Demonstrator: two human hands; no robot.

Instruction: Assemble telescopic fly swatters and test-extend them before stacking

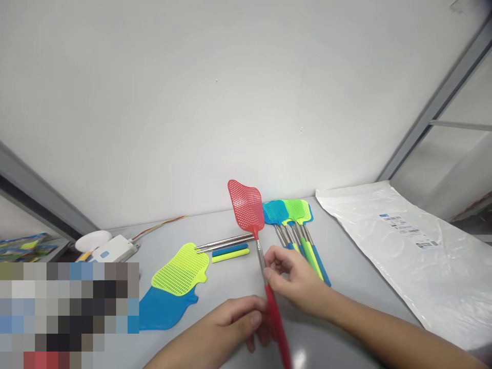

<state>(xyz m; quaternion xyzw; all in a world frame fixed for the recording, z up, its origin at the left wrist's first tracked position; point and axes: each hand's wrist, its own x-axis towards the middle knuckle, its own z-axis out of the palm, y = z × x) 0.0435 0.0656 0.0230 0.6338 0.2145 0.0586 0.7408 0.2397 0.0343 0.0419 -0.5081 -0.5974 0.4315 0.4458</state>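
- Centrally, a red fly swatter [256, 231] tilts upward over a grey bench [226, 281], its perforated head set against a pale wall [230, 102].
- The person's right hand [286, 274] closes in a narrow pinch, thumb and bent fingers on the swatter's metal shaft [260, 254], just above the red handle [277, 325].
- Below it, the left hand [242, 320] curls loosely beside that handle, some fingers passing behind it; whether they grip cannot be told.
- To the left, a yellow swatter head [180, 271] overlaps a blue swatter head [167, 310], the latter partly hidden by a pixelated patch.
- Slim metal rods [225, 241] reach from the yellow head toward the red swatter, with a blue sleeve [230, 249] and a yellow sleeve [230, 255] alongside.
- Just beyond the right hand, assembled swatters [302, 245] in blue, green and yellow lie bunched together, heads toward the wall.
- At far right spreads a white plastic bag [388, 261] bearing a printed label [407, 231].
- At back left, a white box [115, 249] trails thin coloured wires [159, 225] near a round white dish [93, 240].
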